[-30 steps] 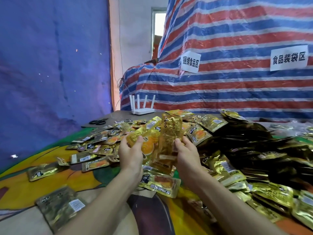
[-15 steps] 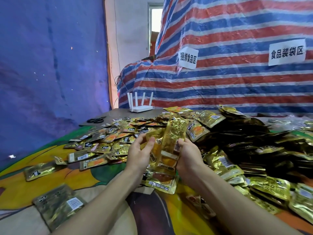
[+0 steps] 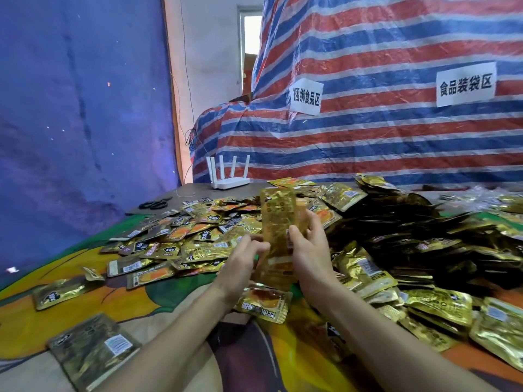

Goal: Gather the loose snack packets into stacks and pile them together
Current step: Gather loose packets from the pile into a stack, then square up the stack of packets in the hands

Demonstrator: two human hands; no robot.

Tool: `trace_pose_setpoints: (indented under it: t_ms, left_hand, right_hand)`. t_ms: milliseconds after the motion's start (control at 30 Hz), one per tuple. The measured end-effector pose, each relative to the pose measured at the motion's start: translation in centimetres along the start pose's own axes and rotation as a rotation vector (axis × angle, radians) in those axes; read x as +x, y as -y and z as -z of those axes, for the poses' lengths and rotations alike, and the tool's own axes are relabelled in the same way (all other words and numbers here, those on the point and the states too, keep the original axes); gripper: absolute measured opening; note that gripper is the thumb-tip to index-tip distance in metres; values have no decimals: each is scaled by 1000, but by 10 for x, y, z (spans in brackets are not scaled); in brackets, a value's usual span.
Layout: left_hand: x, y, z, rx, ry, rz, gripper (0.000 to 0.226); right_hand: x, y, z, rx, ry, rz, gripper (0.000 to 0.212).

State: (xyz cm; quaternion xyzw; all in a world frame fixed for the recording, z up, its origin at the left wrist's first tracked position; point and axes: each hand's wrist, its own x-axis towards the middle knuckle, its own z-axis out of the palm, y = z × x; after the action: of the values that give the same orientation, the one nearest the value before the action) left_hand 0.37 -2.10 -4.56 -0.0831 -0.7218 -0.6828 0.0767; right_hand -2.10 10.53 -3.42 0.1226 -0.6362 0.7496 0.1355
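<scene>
A stack of gold snack packets (image 3: 278, 222) stands upright on edge between my hands, above the table. My right hand (image 3: 310, 250) grips its right side, fingers curled round the edge. My left hand (image 3: 243, 261) touches the stack's lower left side with fingers stretched out and blurred. Several loose gold packets (image 3: 181, 236) lie spread over the cloth to the left. A big heap of packets (image 3: 410, 239) rises on the right. One packet (image 3: 266, 305) lies flat just below my hands.
A colourful cloth (image 3: 73, 312) covers the table. A white router (image 3: 229, 179) and black scissors (image 3: 154, 204) sit at the far edge. A striped tarpaulin (image 3: 368, 123) with two paper signs hangs behind. Stray packets (image 3: 93, 349) lie near the front left.
My left hand has slid down from the stack's upper left to its lower side and its fingers have straightened. The stack stands more upright, still held by my right hand.
</scene>
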Motion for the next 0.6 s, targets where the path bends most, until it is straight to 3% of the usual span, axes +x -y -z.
trace_pose_setpoints:
  t_ms: [67,133,300,400,500,600]
  left_hand:
    - [1,2,-4,29,-24,-48,29]
    - [1,5,-6,53,-52,-106,29]
    - [4,8,-4,-108,-153,-62,50]
    - [5,9,-3,-229,-129,-17,56]
    - [6,10,-2,-95,-131,-70,44]
    - [4,8,-1,-55,-68,-103,47]
  right_hand:
    - [-6,-5,-5,23,115,101,53]
    - [-10,-9,-11,77,176,109,56]
    - [-13,-6,-14,39,141,101,16]
    - [-12,-9,-13,36,99,72,13]
    - [-11,-10,-12,137,91,7,15]
    - [-11,-10,-14,205,72,18,15]
